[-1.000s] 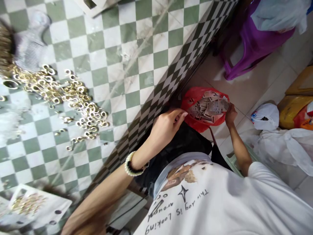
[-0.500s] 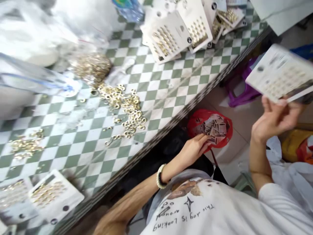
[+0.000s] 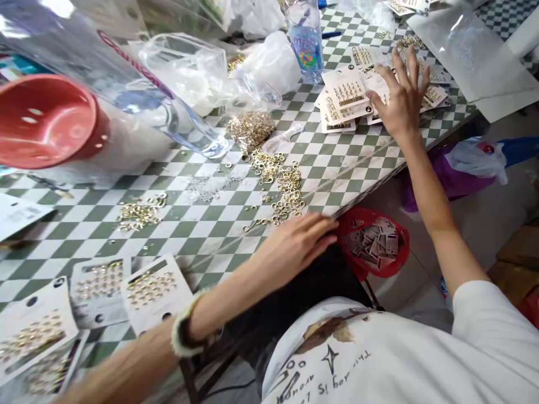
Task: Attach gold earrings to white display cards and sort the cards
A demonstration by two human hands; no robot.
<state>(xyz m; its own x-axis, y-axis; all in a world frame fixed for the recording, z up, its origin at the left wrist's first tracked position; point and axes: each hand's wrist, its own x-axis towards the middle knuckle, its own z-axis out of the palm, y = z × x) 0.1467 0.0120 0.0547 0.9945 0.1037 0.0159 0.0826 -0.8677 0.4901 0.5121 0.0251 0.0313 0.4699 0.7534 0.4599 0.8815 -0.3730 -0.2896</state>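
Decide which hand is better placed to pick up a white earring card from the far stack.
Right. The right hand lies spread on the stack of cards; the left hand is at the table's near edge.

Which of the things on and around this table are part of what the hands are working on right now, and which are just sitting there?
In hand:
right hand spread flat on the stack of earring cards
left hand at the table edge, near the loose gold rings
red bag of small tags under the table edge

Lying about:
water bottle
red cup
clear plastic bags
comb
filled cards near the front edge
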